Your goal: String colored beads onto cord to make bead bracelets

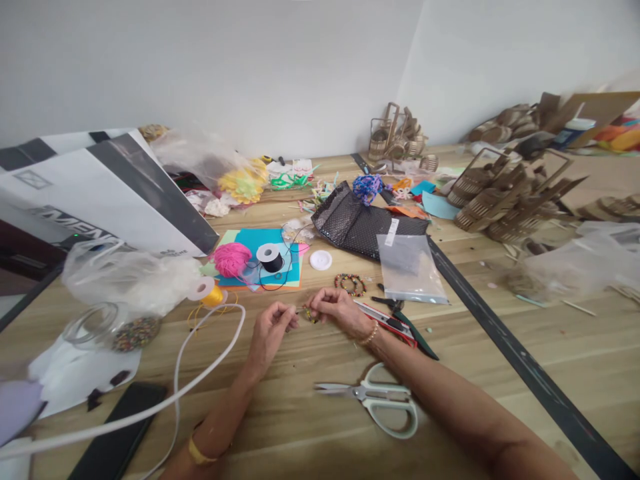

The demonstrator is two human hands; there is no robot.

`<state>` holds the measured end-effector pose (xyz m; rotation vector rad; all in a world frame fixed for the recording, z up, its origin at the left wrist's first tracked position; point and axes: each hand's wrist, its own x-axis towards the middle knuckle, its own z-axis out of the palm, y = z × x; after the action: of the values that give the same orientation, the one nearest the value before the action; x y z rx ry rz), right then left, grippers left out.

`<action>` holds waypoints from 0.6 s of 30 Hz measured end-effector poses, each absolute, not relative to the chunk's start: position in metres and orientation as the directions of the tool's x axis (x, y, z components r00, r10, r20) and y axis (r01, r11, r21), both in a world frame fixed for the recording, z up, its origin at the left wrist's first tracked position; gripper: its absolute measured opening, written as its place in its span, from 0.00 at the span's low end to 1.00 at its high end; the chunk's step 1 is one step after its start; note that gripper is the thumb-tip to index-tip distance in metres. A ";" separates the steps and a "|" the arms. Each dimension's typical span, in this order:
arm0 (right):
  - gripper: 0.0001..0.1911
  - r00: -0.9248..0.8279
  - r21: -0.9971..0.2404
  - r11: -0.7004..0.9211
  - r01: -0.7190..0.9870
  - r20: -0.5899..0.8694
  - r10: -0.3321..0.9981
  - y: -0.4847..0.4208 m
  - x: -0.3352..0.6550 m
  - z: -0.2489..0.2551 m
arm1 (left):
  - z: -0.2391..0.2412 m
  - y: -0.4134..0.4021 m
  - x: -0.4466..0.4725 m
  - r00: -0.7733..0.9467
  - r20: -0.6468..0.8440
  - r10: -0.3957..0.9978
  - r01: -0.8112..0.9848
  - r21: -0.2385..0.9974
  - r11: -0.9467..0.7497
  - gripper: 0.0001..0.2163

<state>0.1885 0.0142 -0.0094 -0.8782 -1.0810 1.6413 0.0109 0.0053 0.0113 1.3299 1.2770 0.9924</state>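
Observation:
Over the wooden table, my left hand and my right hand meet, both pinched on a small strand of coloured beads between them. Its thread is too fine to see. Two finished bead bracelets lie just beyond my right hand. A black thread spool rests on blue and orange paper sheets, beside a pink yarn ball.
White-handled scissors lie near my right forearm, a red utility knife at my wrist. A jar of beads, a yellow spool, a zip bag, a black mesh pouch, a phone and wooden baskets surround them.

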 end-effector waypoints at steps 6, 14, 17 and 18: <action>0.12 -0.300 -0.938 -0.168 -0.305 -0.072 0.951 0.013 0.186 -0.010 | 0.011 0.004 0.017 0.084 -0.205 0.975 -0.155 0.964 0.216 0.11; 0.07 -0.369 -0.973 -0.197 -0.121 -0.140 0.919 0.010 0.185 -0.012 | 0.011 0.003 0.020 0.034 -0.143 0.989 -0.250 0.957 0.147 0.09; 0.07 -0.380 -0.975 -0.197 -0.107 -0.143 0.914 0.010 0.186 -0.013 | 0.011 0.003 0.018 0.069 -0.136 0.988 -0.289 0.945 0.150 0.09; 0.07 -0.382 -0.976 -0.192 -0.107 -0.138 0.914 0.010 0.186 -0.013 | 0.012 0.002 0.018 0.085 -0.141 0.986 -0.293 0.943 0.160 0.09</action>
<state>0.1857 0.0096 -0.0126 -1.0175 -1.2857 1.6818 0.0181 0.0025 0.0118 0.9060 1.0094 1.1818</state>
